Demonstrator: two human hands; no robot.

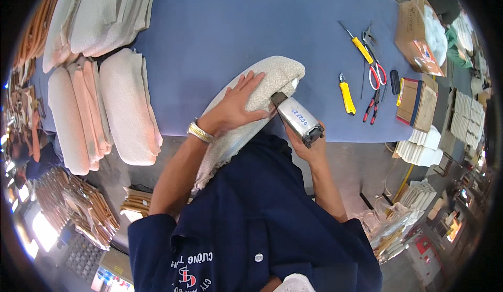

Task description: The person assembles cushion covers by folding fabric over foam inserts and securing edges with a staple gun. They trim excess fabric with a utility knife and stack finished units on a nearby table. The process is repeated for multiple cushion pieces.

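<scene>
A pad covered in light beige nubby fabric (280,72) lies at a slant over the near edge of the blue table, its lower end against my body. My left hand (238,104) rests flat on top of it, fingers stretched and slightly spread. My right hand (310,149) is wrapped around a silver and black staple gun (299,118). The gun's dark nose touches or nearly touches the pad's right side, where a bit of white shows at the fabric's edge. My right fingers are partly hidden behind the gun.
Stacked beige and pinkish pads (126,103) stand at the left, with a taller stack (107,17) behind. To the right lie a yellow-handled screwdriver (362,50), red-handled pliers (378,76), yellow-handled cutters (346,98) and small red-black pliers (371,108). Cardboard boxes (410,38) line the right edge.
</scene>
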